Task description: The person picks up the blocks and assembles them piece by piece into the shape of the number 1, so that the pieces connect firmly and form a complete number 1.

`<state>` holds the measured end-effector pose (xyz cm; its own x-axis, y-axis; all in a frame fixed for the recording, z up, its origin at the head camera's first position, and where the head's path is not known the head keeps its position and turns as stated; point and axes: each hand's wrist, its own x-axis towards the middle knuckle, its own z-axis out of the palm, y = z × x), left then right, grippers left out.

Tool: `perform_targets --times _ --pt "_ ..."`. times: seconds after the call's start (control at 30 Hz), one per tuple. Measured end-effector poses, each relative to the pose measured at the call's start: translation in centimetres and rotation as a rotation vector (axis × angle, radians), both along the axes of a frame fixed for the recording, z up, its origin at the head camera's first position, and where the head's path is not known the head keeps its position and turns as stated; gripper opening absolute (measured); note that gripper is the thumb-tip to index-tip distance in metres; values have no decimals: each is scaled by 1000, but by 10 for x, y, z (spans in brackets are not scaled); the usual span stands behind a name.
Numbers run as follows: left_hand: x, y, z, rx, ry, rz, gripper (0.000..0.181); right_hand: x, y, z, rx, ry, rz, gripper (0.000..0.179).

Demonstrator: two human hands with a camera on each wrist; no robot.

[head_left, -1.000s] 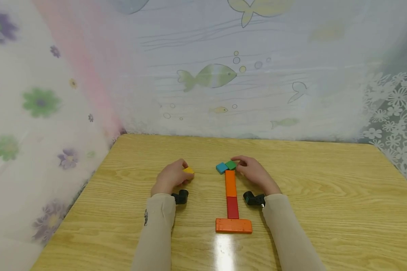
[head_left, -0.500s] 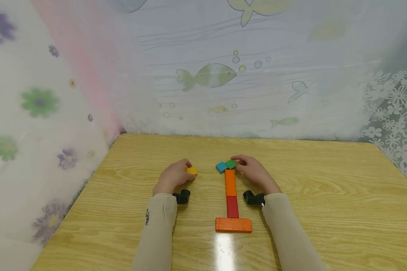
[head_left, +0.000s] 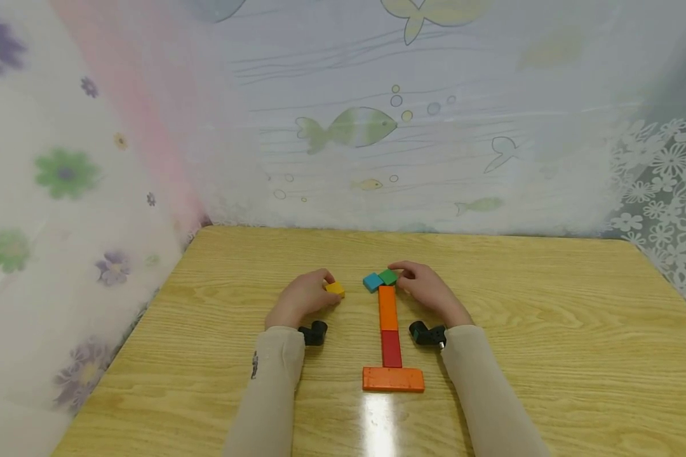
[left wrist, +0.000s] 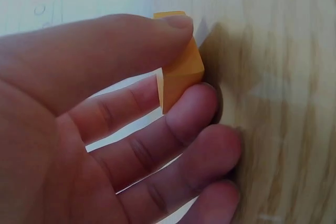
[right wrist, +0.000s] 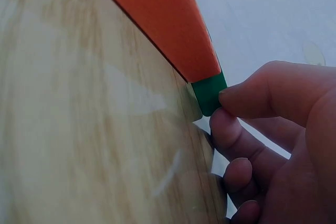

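Observation:
My left hand (head_left: 304,297) pinches a small yellow block (head_left: 335,289) between thumb and fingers, just left of the blue block. In the left wrist view the thumb lies across the yellow block (left wrist: 184,72) and the fingers curl under it. My right hand (head_left: 430,292) pinches a corner of the green block (head_left: 387,277), with the thumb at its edge in the right wrist view. A blue block (head_left: 372,282) lies against the green one's left side. Below them an orange block (head_left: 387,307) and a red block (head_left: 391,348) form a line, ending at a crosswise orange block (head_left: 393,379).
The blocks lie flat on a wood-grain table (head_left: 549,330). Printed curtains with fish and flowers hang behind it and along the left. A small black camera sits at each wrist.
My left hand has slid to the right with the yellow block, closer to the blue block. The right hand and the other blocks have stayed in place.

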<state>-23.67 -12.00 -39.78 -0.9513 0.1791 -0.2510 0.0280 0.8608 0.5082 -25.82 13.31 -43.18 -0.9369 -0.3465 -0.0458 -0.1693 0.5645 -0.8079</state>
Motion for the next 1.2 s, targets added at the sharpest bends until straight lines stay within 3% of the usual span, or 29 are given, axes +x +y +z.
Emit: perform_targets --times 0.8,1.2 --pt "0 18 -5 -52 59 -50 36 -1 -1 2 11 -2 2 36" --pt "3 28 -3 26 26 -118 37 0 -1 0 6 -1 1 36"
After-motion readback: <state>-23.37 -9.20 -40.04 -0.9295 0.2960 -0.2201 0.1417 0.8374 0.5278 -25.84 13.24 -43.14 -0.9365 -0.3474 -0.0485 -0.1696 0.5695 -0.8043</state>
